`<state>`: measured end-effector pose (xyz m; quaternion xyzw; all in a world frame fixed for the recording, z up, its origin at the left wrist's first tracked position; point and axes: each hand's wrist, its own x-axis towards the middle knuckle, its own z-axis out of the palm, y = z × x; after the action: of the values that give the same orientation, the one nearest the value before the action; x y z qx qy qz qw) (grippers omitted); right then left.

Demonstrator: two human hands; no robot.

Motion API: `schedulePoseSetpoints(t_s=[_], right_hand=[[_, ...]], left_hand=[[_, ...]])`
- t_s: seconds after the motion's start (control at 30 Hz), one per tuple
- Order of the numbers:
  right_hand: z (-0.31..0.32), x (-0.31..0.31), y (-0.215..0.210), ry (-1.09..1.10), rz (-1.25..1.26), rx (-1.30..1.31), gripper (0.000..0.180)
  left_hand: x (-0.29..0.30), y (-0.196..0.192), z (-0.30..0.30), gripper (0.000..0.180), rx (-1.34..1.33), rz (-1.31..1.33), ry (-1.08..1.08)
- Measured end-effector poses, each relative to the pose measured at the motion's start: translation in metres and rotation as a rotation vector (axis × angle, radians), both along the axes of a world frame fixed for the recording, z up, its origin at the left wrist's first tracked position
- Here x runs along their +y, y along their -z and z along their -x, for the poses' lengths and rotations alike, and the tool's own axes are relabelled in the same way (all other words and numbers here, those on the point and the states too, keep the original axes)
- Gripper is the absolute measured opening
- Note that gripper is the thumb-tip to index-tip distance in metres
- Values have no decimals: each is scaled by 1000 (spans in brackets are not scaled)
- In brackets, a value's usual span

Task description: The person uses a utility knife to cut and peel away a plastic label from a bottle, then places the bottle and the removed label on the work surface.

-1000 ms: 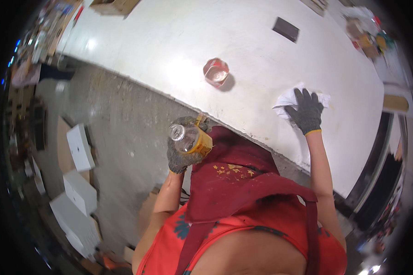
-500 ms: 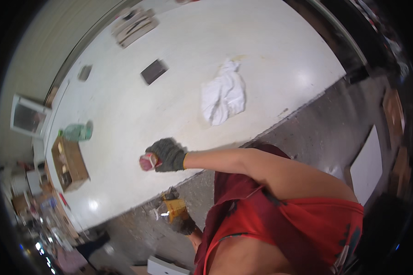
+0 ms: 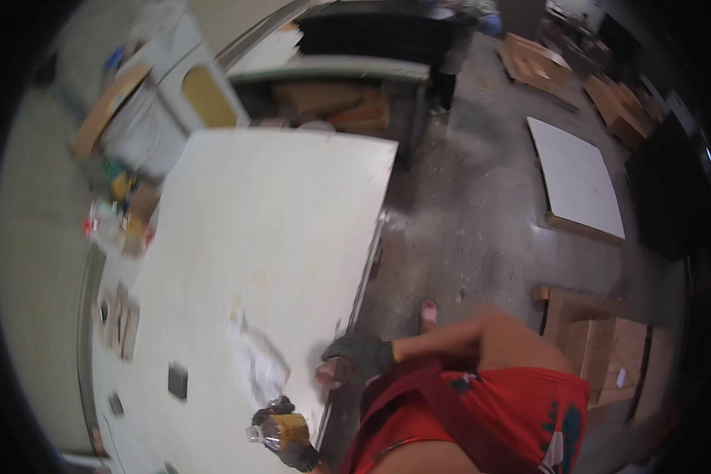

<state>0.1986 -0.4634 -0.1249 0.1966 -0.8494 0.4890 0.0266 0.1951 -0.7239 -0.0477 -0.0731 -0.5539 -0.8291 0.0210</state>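
Note:
My left hand [image 3: 299, 457], in a dark grey knit glove, is closed around a clear plastic bottle [image 3: 272, 433] with a yellow label. The bottle lies tilted, its pale cap pointing left, near the table's edge. My right hand [image 3: 363, 357], gloved alike, is closed on a small pinkish-red object [image 3: 329, 374] at the table edge; motion blur hides its kind. Just left of both hands a crumpled white cloth [image 3: 257, 367] lies on the white table [image 3: 253, 229].
A dark rectangular block [image 3: 178, 381], a smaller grey block [image 3: 116, 404] and beige pieces [image 3: 118, 322] lie on the table's left. Several bottles [image 3: 122, 227] stand beyond. Right of the table, a white panel [image 3: 577, 178] and cardboard [image 3: 608, 355] lie on the floor.
My view has swung to the right along the table. The bottle in my left hand is now beside the cloth, over the table. My right hand has drawn back to the edge, still gripping the pinkish-red object.

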Motion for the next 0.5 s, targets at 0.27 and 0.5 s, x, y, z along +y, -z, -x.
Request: schedulePoseSetpoints(t_s=[0.27,0.5], right_hand=[[-115,332,49,924,134,71,52],[-177,566,-71,1600,83,343,78]], left_hand=[[307,2,51,50,151,567,648],[556,-20,32,60,-18,179,904]])
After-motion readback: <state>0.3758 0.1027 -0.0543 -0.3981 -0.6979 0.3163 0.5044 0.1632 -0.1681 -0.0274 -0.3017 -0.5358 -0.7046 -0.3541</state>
